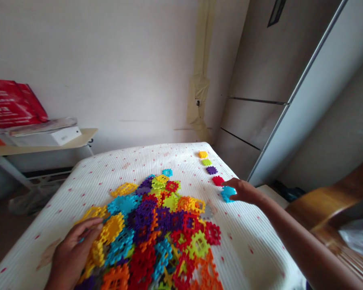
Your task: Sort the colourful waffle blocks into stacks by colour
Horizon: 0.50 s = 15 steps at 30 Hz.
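Note:
A large heap of interlocking plastic waffle blocks [148, 229] in yellow, blue, purple, red, orange and green covers the middle of a white mattress [254, 249]. My right hand [243, 191] reaches in from the right, its fingers on a blue waffle block [228, 194]. That block ends a line of single blocks: yellow [203, 154], green [207, 162], purple [211, 170] and red [218, 181]. My left hand [74, 251] lies at the heap's near left edge, fingers against a yellow block [110, 228]. Anything in its palm is hidden.
A light shelf [45, 145] at the back left carries a red bag [13, 104] and a white box [45, 137]. The mattress ends near a white wall [109, 68]. A tall grey cabinet [254, 88] stands back right, with a wooden chair [326, 205] nearer on the right.

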{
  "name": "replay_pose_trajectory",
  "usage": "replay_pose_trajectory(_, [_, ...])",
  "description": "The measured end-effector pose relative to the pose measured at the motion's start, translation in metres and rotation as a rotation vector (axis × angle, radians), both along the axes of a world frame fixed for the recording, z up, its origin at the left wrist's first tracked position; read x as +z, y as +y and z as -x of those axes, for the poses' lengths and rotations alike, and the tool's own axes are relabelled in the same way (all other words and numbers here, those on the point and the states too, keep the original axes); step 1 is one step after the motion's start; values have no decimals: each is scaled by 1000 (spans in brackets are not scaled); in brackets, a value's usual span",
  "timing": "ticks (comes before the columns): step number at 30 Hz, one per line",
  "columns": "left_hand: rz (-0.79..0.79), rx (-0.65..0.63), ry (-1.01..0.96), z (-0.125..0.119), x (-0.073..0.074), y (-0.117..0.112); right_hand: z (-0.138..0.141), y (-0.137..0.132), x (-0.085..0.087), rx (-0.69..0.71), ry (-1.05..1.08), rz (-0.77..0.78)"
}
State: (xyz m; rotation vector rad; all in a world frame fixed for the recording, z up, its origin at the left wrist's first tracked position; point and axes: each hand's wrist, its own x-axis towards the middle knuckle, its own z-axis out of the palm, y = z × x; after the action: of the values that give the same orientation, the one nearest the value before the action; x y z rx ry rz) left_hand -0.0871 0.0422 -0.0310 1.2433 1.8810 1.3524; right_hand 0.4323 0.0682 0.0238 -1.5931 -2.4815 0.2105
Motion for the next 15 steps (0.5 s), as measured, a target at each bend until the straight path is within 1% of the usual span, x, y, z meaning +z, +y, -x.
replay_pose_trajectory(6, [-6,-19,18,6,-4,1,-1,1,-10,-6,-27,13])
replay_pose_trajectory(10, [-14,-38,13,10,-13,3,-3,1,-17,-33,-13,34])
replay_pose_trajectory(15, [-29,-75,5,13,-19,4,-5,0,-18,-40,2,62])
